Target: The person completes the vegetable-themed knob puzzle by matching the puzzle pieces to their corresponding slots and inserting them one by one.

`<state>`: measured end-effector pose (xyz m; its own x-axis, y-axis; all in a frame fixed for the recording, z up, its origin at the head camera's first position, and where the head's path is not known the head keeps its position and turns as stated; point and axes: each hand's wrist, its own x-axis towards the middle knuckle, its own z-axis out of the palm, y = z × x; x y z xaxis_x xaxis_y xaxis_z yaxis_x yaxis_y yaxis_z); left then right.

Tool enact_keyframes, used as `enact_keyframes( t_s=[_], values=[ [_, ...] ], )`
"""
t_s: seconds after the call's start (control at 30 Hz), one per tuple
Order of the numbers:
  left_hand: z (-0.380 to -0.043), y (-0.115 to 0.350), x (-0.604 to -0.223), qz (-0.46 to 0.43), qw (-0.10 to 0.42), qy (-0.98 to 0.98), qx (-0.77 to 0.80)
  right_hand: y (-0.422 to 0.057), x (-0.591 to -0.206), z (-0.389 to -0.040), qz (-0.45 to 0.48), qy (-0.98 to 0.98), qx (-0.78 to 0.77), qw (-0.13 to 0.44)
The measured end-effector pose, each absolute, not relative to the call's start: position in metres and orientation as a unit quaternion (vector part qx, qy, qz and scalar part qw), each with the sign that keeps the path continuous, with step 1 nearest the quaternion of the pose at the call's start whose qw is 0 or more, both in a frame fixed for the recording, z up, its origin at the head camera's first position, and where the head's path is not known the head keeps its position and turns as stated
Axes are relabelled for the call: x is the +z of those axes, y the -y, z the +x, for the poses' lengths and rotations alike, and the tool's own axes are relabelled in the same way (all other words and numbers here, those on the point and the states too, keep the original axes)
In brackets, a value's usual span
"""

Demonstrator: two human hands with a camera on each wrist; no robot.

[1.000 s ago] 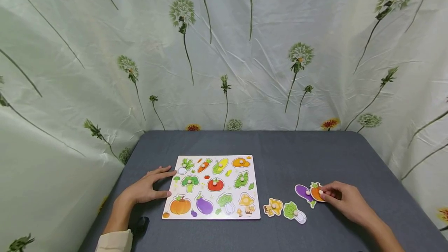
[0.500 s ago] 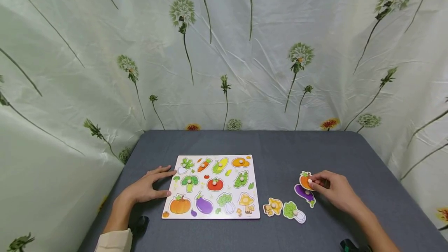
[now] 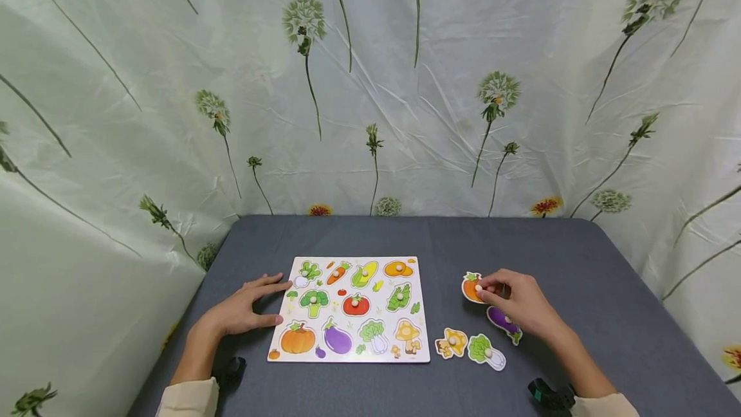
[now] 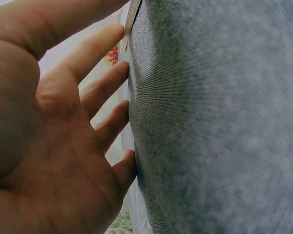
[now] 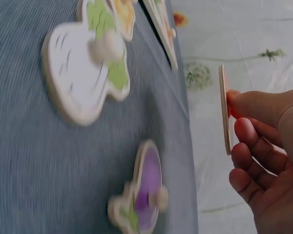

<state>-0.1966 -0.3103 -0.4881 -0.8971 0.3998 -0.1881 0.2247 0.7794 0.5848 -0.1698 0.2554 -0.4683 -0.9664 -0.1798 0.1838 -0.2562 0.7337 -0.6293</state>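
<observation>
My right hand [image 3: 523,301] pinches the small knob of an orange pumpkin puzzle piece [image 3: 471,286] above the table, right of the puzzle board. In the right wrist view this pumpkin piece [image 5: 224,112] appears edge-on, its printed face hidden, clear of the cloth. My left hand [image 3: 240,307] lies with spread fingers at the left edge of the white vegetable puzzle board [image 3: 377,309], thumb and index finger touching it. Knobbed pieces sit in the board's upper two rows; the pumpkin, eggplant, bok choy and mushroom pictures in the bottom row have no knobs.
An eggplant piece [image 3: 505,324] lies below my right hand. Closer to the board are a mushroom piece [image 3: 452,343] and a bok choy piece [image 3: 486,352]. Dark grey cloth [image 3: 330,237] covers the table, with a flower-printed curtain [image 3: 428,114] behind and at the sides.
My right hand has carried the pumpkin piece left and away from me, off its spot beside the eggplant piece. The left hand and the board have stayed in place.
</observation>
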Motion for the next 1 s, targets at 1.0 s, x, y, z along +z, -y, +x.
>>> enact_keyframes(
  t_s=[1.0],
  values=[
    [-0.195, 0.31, -0.489, 0.174, 0.153, -0.93, 0.284, -0.133, -0.471, -0.178, 0.232, 0.879, 0.416, -0.005]
  ],
)
